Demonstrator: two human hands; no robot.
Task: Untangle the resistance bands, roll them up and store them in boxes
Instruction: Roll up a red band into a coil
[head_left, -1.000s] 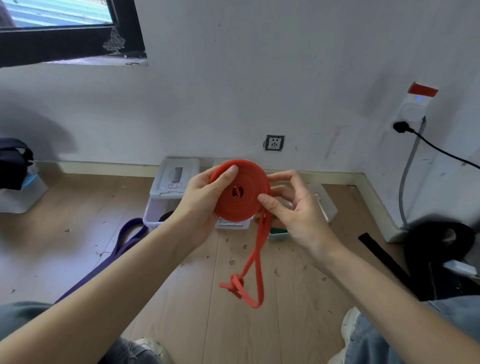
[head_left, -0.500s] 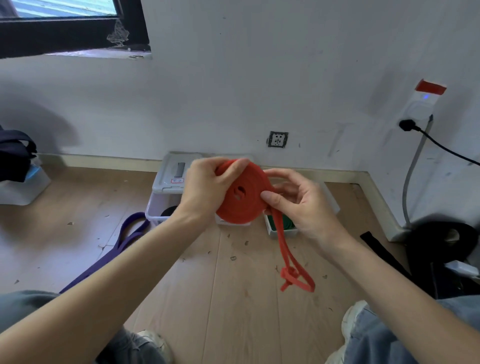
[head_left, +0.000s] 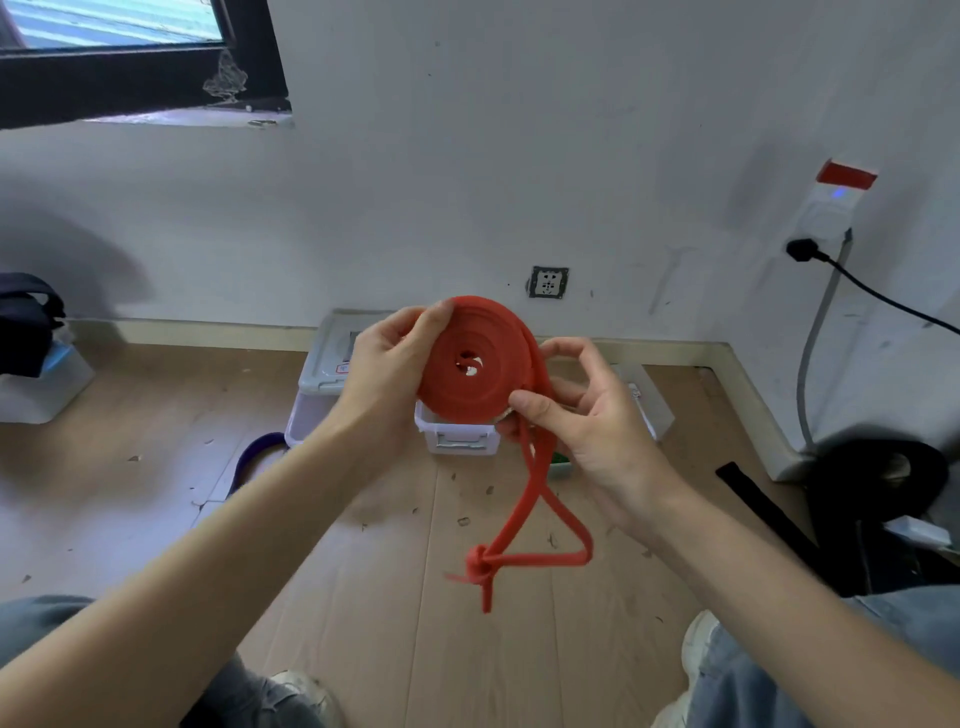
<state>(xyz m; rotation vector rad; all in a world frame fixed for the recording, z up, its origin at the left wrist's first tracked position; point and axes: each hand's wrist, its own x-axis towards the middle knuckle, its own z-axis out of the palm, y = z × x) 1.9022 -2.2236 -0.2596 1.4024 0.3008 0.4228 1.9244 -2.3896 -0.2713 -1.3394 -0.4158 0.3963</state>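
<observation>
A red resistance band (head_left: 483, 364) is wound into a flat coil held up in front of me. My left hand (head_left: 387, 374) grips the coil's left and top edge, thumb on its face. My right hand (head_left: 582, 410) pinches the coil's lower right edge, where the loose tail leaves it. The tail hangs down as a loop with a knot (head_left: 480, 564) near its low end. Behind the coil on the floor stand white plastic boxes (head_left: 457, 441); one with a lid (head_left: 332, 358) is on the left. A purple band (head_left: 254, 452) lies on the floor left of the boxes.
Wooden floor with small scraps runs to a white wall with a socket (head_left: 548, 282). A black cable (head_left: 883, 299) and black objects (head_left: 878, 483) fill the right corner. A dark bag on a clear box (head_left: 31, 364) sits far left. My knees and shoes frame the bottom.
The coil has been turned a little and grown by some winding; the hanging tail swung right, then back toward the middle, and looks shorter.
</observation>
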